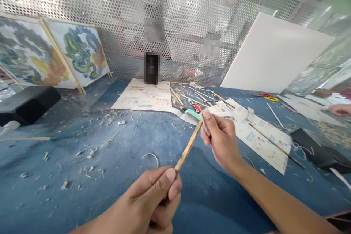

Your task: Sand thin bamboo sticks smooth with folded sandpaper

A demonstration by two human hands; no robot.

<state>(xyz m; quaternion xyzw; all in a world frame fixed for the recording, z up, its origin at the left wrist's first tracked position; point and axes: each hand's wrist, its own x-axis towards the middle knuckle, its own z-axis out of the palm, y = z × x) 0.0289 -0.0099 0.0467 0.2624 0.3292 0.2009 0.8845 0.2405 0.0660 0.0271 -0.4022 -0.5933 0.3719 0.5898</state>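
Stick point(188, 147) is positioned diagonally above the blue surface point(106, 193), between the two hands. Left hand point(159, 195) is closed around the lower end of the stick, thumb on top. Right hand point(222, 135) pinches a folded pale sheet point(205, 121) between thumb and fingers, against the upper end of the stick. To the right, a thin rod point(276, 145) lies across a printed sheet point(274, 158). Shavings point(90, 153) are scattered at left.
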